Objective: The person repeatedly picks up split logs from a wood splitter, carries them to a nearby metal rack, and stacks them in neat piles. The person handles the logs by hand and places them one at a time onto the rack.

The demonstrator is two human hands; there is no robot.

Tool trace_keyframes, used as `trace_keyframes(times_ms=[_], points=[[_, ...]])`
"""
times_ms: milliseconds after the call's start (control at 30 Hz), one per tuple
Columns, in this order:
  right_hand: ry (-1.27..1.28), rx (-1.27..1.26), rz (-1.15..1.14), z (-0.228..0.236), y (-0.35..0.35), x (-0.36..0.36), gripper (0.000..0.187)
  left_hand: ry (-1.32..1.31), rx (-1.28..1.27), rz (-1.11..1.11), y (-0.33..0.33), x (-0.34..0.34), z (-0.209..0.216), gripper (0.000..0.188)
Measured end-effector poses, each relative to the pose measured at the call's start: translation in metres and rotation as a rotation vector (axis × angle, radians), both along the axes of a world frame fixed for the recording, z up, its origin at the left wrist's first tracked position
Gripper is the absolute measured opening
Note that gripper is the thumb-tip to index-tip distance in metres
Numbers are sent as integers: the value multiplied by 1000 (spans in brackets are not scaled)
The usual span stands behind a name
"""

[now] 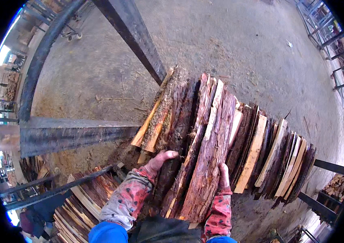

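Note:
In front of me a stack of long bark-covered wood slabs (208, 162) stands between my hands, its reddish-brown bark facing up. My left hand (159, 160) grips the left side, with the thumb laid over a dark slab and the other fingers hidden underneath. On the right edge of the stack, my right hand (223, 177) presses against a wide reddish slab, most of its fingers out of sight. Sawdust coats some narrower pale-edged slabs (157, 113) just beyond my left hand.
A row of more slabs (269, 156) leans to the right on a dark metal rack (333, 167). Steel beams (79, 135) cross at the left, another rising (133, 36) at the top. More slabs (75, 210) lie lower left. The concrete floor (240, 44) carries scattered bark bits.

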State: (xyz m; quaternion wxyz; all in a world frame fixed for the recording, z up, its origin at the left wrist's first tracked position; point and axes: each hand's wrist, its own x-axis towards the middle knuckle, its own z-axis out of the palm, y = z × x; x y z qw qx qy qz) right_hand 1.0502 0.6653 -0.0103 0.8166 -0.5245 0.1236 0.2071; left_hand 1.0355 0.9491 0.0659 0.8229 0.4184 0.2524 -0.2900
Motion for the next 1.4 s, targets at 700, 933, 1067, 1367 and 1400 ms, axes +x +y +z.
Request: trace_keyframes(times_ms=[700,933,1067,1367,1400], points=[[-299,-1260,8,-143,44,86,90,-502,1340,158,-34,92,-146,112],[-303,-1225,168,-85,4,27,77,-526,1451,40,-28,50,-134,91],[-334,-1221,271,-85,-28,-68,69,-465,1456,-89,-59,-4,-127,82],[-17,-1080,359,-59,-121,-205,59,-398,1624,-357,-47,-18,-130,82],[-20,-1037,291,-68,-142,-216,58,-386,1629,-337,-55,-28,-121,82]])
